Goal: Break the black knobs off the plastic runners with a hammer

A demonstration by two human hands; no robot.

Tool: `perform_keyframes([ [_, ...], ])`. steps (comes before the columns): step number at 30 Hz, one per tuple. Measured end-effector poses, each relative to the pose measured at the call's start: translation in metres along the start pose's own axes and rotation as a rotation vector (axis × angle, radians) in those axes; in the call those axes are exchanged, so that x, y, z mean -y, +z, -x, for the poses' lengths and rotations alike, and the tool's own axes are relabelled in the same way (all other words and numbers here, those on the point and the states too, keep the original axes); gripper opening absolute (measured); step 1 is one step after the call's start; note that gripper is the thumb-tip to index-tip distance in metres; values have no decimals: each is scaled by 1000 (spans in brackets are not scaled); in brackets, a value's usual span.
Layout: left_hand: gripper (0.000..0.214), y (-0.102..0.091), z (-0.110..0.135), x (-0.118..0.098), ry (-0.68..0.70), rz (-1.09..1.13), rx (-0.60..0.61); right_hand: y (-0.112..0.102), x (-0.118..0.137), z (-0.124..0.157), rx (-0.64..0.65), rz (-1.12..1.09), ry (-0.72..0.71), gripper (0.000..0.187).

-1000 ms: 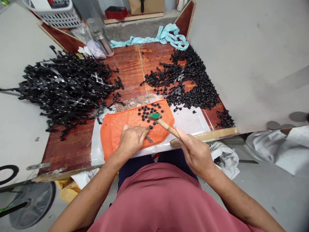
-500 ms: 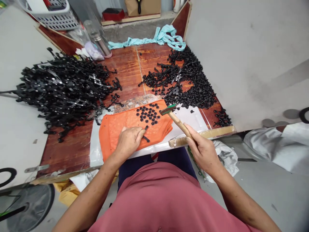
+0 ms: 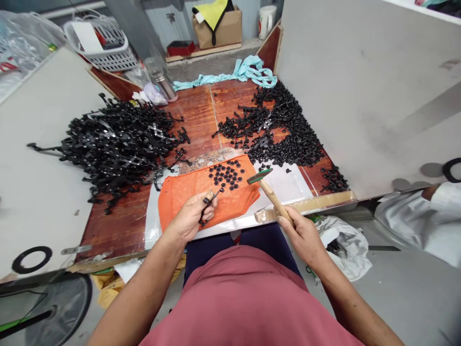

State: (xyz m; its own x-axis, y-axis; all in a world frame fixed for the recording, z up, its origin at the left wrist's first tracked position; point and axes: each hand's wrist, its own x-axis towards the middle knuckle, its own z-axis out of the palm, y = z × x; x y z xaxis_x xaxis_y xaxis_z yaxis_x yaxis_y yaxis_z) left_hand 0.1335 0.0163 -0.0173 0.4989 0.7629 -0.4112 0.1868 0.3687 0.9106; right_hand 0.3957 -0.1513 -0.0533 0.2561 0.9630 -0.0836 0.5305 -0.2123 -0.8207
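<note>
My left hand [image 3: 190, 216] is closed on a small black bracket piece [image 3: 209, 205], lifted just above the orange mat [image 3: 180, 192]. My right hand [image 3: 304, 235] grips the wooden handle of a small hammer [image 3: 268, 187]; its green head hangs over the mat's right edge, tilted up. Several small black round pieces [image 3: 226, 174] lie in a cluster on the far part of the mat, between the two hands.
A big heap of black assembled brackets [image 3: 115, 142] lies on the left of the wooden table [image 3: 196, 113], and a heap of loose black parts [image 3: 284, 129] on the right. Grey boards flank both sides. A teal cloth [image 3: 248, 69], a metal flask [image 3: 162, 81] and a white basket [image 3: 103, 41] sit at the back.
My left hand has lifted the black bracket piece off the mat and turned palm up. The hammer has swung back to the right, away from the cluster. The view has tilted up.
</note>
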Motion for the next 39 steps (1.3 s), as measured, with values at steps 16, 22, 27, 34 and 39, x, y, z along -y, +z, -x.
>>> perform_keyframes([
  [16, 41, 13, -29, -2, 304, -1130, -171, 6, -10, -11, 1, 82, 38, 29],
  [22, 39, 15, -31, -1, 304, -1278, -172, 6, -7, -10, -1, 148, 31, 29],
  [27, 41, 13, -30, -6, 306, -1336, -153, 1, -2, -11, 13, 193, -7, 32],
  [34, 41, 12, -32, -10, 297, -1396, -142, -12, 28, -22, -10, 317, -250, 49],
  [39, 41, 11, -33, -8, 295, -1371, -135, -6, 37, -30, -5, 456, -306, 51],
])
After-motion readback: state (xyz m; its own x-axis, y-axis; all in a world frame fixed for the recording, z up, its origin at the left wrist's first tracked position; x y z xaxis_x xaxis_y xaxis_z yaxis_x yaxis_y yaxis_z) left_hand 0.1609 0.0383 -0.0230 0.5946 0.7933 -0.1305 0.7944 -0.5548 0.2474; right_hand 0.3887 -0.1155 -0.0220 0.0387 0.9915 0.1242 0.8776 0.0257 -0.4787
